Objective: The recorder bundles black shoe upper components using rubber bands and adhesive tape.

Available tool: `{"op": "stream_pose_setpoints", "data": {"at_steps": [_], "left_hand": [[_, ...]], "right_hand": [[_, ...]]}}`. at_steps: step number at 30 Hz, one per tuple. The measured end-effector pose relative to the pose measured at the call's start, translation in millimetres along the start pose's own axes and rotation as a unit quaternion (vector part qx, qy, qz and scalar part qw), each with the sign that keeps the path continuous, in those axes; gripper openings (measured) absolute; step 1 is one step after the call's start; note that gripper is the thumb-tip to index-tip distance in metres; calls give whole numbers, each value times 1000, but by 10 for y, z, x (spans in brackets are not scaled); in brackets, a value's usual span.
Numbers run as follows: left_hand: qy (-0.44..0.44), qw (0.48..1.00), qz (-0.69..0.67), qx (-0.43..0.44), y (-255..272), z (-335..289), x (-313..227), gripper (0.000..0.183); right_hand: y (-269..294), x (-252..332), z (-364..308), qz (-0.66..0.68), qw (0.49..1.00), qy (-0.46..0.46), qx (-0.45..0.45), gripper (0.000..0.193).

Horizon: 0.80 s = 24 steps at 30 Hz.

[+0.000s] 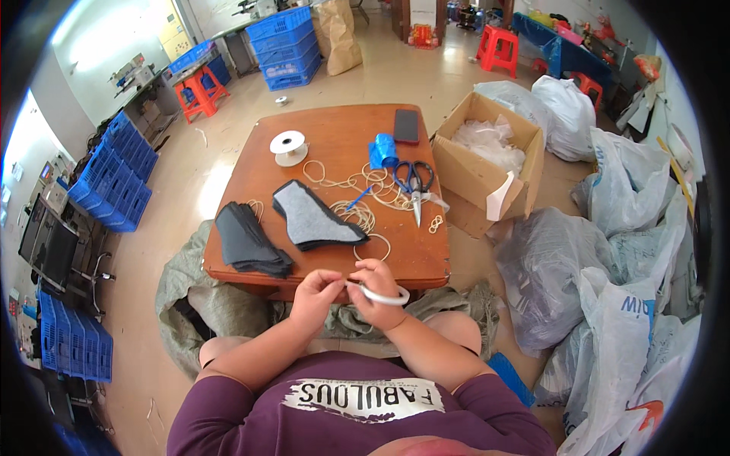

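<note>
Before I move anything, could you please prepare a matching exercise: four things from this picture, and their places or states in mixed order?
Things:
1. white band
2. flanged white spool
3. scissors
4. cardboard box

Places or states:
A. open-topped, beside the table
B. at the right hand
C. dark-handled, on the table's right part
D. on the table's far left part

Pairs: 1-B, 2-D, 3-C, 4-A

I count two sets of fingers, my left fingers (pixel 329 277) and my right fingers (pixel 374 267), with one white ring (pixel 391 299) at the right. Across one tabletop (pixel 411 258) I have two fabric stacks, one charcoal stack (pixel 247 238) and one grey-topped stack (pixel 312 213), one white spool (pixel 288 156), one phone (pixel 407 126), one pair of scissors (pixel 416 197). Upper right of the frame: one cardboard box (pixel 465 194). Red stools (pixel 498 50): at least three.
</note>
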<state>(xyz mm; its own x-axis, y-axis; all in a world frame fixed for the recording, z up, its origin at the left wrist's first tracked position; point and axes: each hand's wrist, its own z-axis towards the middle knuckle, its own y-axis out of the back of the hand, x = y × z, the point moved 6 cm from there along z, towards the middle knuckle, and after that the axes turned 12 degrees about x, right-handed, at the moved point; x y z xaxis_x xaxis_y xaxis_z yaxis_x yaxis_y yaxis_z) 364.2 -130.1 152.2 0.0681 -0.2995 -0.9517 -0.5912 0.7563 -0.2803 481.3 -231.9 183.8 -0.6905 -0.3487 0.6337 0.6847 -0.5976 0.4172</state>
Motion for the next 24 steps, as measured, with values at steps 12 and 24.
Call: {"op": "stream_pose_setpoints", "data": {"at_steps": [12,24], "left_hand": [[-261,812,518,-55,186,256,-826,31],[-118,641,755,63,106,786,-977,57]], "right_hand": [[-16,-395,15,115,980,-153,-42,13],[-102,-419,-52,118,973,-200,-10,14]]}}
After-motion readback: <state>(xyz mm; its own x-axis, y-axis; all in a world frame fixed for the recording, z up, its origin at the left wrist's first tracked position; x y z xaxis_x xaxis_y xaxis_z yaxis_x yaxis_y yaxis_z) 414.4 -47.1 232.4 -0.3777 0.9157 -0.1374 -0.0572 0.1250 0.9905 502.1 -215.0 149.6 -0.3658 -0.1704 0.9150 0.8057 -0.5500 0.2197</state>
